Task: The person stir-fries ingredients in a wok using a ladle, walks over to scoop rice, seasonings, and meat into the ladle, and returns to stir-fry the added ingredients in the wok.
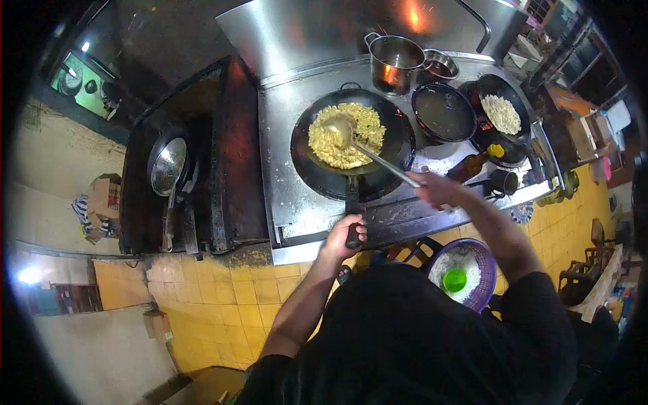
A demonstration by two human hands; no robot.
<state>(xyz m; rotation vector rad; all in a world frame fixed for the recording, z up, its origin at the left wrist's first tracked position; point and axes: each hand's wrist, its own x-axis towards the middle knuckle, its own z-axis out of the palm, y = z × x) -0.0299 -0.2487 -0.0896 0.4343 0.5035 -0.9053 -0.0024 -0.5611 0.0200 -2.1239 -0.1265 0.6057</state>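
Note:
A black wok (304, 162) sits on the stove with yellow fried rice (358, 121) spread over its middle. My left hand (343, 237) is wrapped round the wok's handle (352, 196) near its end. In my right hand (439, 191) is the long handle of a metal ladle (339, 128). The ladle's bowl rests on the rice, left of its centre. Some rice grains under the bowl are hidden by it.
A steel pot (391, 66), a pan of liquid (443, 113) and a wok holding pale food (501, 115) stand to the right. A bottle with a yellow cap (469, 167) lies near the stove's front. Below is a purple basket (487, 266). A strainer (168, 167) sits left.

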